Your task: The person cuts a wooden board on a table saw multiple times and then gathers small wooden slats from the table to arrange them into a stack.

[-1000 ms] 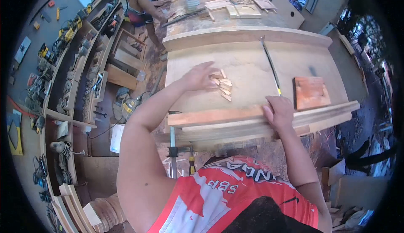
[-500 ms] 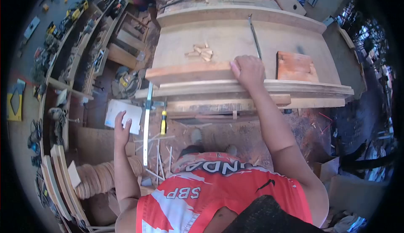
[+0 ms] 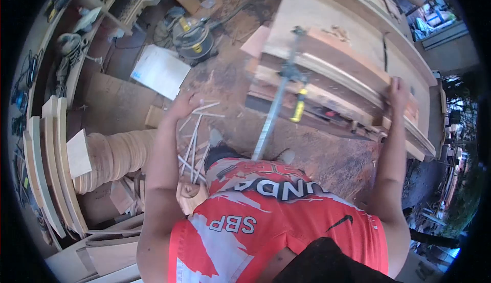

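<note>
- Sawdust-covered floor (image 3: 332, 155), littered with thin strips (image 3: 194, 139); stacked boards (image 3: 327, 73) on the bench.
- Right hand (image 3: 398, 91) — fingers flat, pressing the stacked boards.
- Left hand (image 3: 181, 106) — loosely spread above the thin strips.

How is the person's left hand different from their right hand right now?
The left hand reaches low over the thin wood strips on the floor, while the right hand is up on the stacked planks at the bench. The left hand seems to touch nothing, fingers spread; the right hand rests against wood. Both are bare and hold no tool.
</note>
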Demonstrator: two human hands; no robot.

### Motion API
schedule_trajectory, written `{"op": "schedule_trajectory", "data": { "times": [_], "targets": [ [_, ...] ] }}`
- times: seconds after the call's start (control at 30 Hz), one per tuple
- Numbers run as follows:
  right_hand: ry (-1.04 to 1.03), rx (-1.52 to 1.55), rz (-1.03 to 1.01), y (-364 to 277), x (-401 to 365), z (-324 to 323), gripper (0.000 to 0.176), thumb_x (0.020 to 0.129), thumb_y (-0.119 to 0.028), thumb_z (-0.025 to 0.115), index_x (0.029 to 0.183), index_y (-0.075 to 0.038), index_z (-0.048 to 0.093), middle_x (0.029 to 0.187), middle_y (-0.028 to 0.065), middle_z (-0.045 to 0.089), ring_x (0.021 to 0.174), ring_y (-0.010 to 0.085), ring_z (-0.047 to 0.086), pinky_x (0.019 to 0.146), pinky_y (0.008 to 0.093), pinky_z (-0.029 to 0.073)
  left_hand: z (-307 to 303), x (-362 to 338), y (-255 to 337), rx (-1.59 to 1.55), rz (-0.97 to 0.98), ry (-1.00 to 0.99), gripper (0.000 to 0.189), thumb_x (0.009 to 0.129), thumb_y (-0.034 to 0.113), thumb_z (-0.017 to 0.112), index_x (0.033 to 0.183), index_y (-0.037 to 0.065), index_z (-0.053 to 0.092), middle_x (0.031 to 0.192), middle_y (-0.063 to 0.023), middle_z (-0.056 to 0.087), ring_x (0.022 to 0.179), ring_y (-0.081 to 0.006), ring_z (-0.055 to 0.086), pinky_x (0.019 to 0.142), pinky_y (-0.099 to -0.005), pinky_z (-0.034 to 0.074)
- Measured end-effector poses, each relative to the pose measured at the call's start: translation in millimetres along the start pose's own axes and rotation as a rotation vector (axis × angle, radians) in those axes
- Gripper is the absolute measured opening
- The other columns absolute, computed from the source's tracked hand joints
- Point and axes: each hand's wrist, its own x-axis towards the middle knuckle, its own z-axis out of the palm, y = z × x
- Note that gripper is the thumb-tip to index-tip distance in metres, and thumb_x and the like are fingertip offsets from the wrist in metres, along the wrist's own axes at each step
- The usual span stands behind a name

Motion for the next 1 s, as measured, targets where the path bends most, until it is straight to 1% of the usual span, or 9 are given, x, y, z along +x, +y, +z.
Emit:
{"op": "schedule_trajectory", "data": {
  "times": [0.2,0.27,0.33,0.47,0.53,0.57,0.63,0.83,1.0],
  "targets": [
    [-0.286,-0.231,0.163,29,17,-3,0.052,0.101,-0.054,0.032,0.12,-0.014,0.059,0.113,0.0188,0.067,0.104,0.0432,0.063,0.088,0.0511,0.048,38,5,-153,-0.051,-0.086,0.021,0.056,0.087,0.044,0.067,0.128,0.006,0.062,0.123,-0.0243,0.064,0.115,-0.0365,0.062,0.096,-0.0423,0.049],
    [-0.347,-0.299,0.191,45,28,3,0.053,0.101,-0.055,0.029,0.126,-0.016,0.055,0.121,0.0183,0.065,0.109,0.0428,0.062,0.09,0.0522,0.047,30,-27,-156,-0.05,-0.203,-0.335,0.054,0.088,0.043,0.066,0.126,0.004,0.063,0.118,-0.0234,0.066,0.108,-0.0344,0.065,0.092,-0.0416,0.05],
    [-0.535,-0.573,0.072,39,38,-1,0.048,0.102,-0.049,0.027,0.13,-0.019,0.052,0.136,0.0164,0.055,0.119,0.0419,0.056,0.094,0.0533,0.045,93,-58,-252,-0.272,-0.345,-0.258,0.05,0.094,0.041,0.062,0.126,0.002,0.061,0.105,-0.0137,0.068,0.097,-0.0211,0.063,0.086,-0.0364,0.05],
    [-0.593,-0.533,0.181,77,56,27,0.041,0.102,-0.035,0.025,0.124,-0.014,0.053,0.134,0.019,0.053,0.122,0.0426,0.053,0.1,0.0527,0.043,83,-117,-249,-0.309,-0.486,-0.095,0.041,0.093,0.036,0.062,0.119,0.004,0.066,0.102,-0.0099,0.069,0.098,-0.0215,0.062,0.089,-0.0355,0.048],
    [-0.645,-0.622,0.023,59,54,24,0.039,0.099,-0.032,0.029,0.121,-0.012,0.055,0.13,0.0184,0.057,0.122,0.0398,0.054,0.1,0.0513,0.043,126,-98,-342,-0.307,-0.409,-0.265,0.06,0.089,0.05,0.061,0.129,0.005,0.062,0.117,-0.0196,0.067,0.11,-0.0281,0.063,0.096,-0.0377,0.048],
    [-0.632,-0.718,-0.098,70,51,23,0.038,0.098,-0.03,0.032,0.118,-0.012,0.058,0.128,0.0181,0.06,0.12,0.0385,0.055,0.099,0.0505,0.044,100,-89,-303,-0.33,-0.446,-0.207,0.059,0.089,0.048,0.061,0.129,0.005,0.061,0.119,-0.0195,0.067,0.112,-0.0285,0.063,0.097,-0.0378,0.048],
    [-0.408,-0.416,0.387,-116,18,-50,0.037,0.094,-0.028,0.039,0.101,-0.006,0.067,0.117,0.0191,0.065,0.108,0.04,0.06,0.097,0.0493,0.045,62,-51,-251,-0.338,-0.429,-0.165,0.058,0.09,0.047,0.062,0.129,0.004,0.061,0.121,-0.0193,0.067,0.113,-0.0289,0.063,0.097,-0.038,0.048],
    [-0.401,-0.458,0.372,-45,28,-2,0.031,0.093,-0.02,0.042,0.101,-0.007,0.069,0.115,0.018,0.067,0.107,0.0386,0.063,0.097,0.0515,0.044,-39,105,-127,-0.192,-0.13,-0.14,0.054,0.096,0.039,0.061,0.135,0.002,0.055,0.125,-0.0186,0.065,0.115,-0.0288,0.062,0.1,-0.0379,0.047],
    [-0.298,-0.561,0.253,-25,11,17,0.027,0.094,-0.019,0.043,0.096,-0.006,0.066,0.122,0.0148,0.063,0.125,0.0327,0.052,0.113,0.0526,0.032,-94,214,-70,-0.27,0.082,-0.238,0.052,0.095,0.036,0.064,0.133,0.001,0.056,0.122,-0.018,0.066,0.114,-0.025,0.062,0.098,-0.0355,0.047]
  ]
}}
